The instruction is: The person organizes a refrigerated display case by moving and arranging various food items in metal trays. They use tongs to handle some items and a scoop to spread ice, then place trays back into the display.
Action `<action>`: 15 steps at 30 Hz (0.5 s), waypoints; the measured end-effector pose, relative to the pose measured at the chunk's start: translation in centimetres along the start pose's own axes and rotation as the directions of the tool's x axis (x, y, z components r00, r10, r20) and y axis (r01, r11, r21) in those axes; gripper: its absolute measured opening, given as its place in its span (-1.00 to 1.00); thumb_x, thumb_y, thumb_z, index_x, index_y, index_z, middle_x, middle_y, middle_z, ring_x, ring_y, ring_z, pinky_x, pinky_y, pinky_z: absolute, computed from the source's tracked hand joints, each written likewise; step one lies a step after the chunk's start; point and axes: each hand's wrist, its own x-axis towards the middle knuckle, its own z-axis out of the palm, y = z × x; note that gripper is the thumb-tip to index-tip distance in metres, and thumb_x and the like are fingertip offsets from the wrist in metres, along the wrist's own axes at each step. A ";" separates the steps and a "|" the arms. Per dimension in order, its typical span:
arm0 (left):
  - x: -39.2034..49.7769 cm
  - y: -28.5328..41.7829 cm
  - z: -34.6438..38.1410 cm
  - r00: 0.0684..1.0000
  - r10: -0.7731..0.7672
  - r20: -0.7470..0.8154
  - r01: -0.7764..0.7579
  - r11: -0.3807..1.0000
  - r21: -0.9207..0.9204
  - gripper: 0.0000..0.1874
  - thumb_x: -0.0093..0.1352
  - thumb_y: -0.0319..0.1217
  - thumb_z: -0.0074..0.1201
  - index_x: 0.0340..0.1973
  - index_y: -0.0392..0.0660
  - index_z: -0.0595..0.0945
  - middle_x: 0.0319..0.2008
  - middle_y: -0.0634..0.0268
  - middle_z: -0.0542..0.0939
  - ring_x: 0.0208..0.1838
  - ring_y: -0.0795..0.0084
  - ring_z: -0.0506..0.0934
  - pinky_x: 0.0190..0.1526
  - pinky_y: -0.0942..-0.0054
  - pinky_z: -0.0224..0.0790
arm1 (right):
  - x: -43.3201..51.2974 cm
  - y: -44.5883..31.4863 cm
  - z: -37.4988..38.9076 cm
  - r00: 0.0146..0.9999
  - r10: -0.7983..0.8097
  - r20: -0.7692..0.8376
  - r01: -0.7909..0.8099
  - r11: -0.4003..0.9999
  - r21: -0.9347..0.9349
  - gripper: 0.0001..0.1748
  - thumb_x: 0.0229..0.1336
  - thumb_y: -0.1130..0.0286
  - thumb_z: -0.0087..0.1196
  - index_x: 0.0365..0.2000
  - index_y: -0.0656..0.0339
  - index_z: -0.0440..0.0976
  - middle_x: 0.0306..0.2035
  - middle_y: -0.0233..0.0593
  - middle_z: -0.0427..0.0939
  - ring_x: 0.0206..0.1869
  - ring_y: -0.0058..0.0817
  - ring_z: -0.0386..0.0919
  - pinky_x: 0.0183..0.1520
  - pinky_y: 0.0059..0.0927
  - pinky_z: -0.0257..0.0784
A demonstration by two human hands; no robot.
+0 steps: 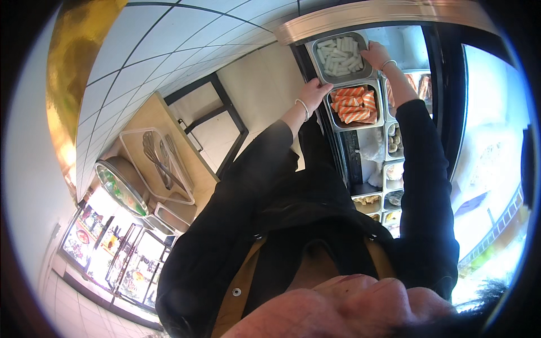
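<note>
A stainless steel pan (343, 77) holds many short white sticks (340, 54). My right hand (376, 55) grips its right rim. My left hand (316, 94) is at its near left corner, thumb along the rim and fingers partly hidden. Right beside that thumb, a second steel pan (354, 126) contains several orange-and-white striped pieces (354, 104) that look like crab sticks. Beneath my right forearm, another pan with reddish packed food (424, 88) is partly covered.
Smaller steel pans line the cooler well, one with round brownish food (394, 137). A white plastic bag (372, 143) lies in a gap. To the left, a wooden counter (207, 177) carries a clear tray (127, 134) of metal utensils and a large steel bowl (101, 169).
</note>
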 end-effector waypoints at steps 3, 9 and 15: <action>0.1 0.1 0.2 1.000 0.003 -0.015 -0.002 0.995 0.096 -0.71 0.38 -0.21 0.28 -0.19 -0.14 0.60 -0.48 0.49 0.46 -0.56 0.69 0.31 -0.62 0.56 0.07 | -0.4 0.0 -0.3 0.998 0.032 0.051 -0.032 0.999 -0.004 -0.52 0.12 0.11 0.07 -0.14 0.33 0.58 -0.04 0.14 0.62 0.05 0.09 0.57 0.16 -0.07 0.46; -0.4 -0.6 0.2 0.993 0.103 -0.050 -0.095 0.985 0.144 -0.64 0.34 -0.22 0.32 -0.17 -0.24 0.61 -0.41 0.39 0.57 -0.46 0.61 0.44 -0.46 0.52 0.27 | -2.1 -1.2 -1.6 0.999 0.047 0.020 -0.049 0.996 0.079 -0.54 0.07 0.17 0.07 -0.12 0.28 0.58 -0.08 0.17 0.62 0.01 0.09 0.58 0.12 -0.05 0.48; -2.1 -0.9 0.2 0.999 0.046 -0.029 -0.040 0.980 0.196 -0.65 0.39 -0.20 0.25 -0.14 -0.25 0.63 -0.29 0.28 0.68 -0.26 0.49 0.57 -0.17 0.44 0.42 | -3.8 -1.2 -2.8 0.995 0.028 -0.100 -0.014 0.991 0.136 -0.62 0.08 0.18 0.06 -0.20 0.24 0.59 -0.15 0.14 0.64 -0.03 0.12 0.57 0.05 0.00 0.48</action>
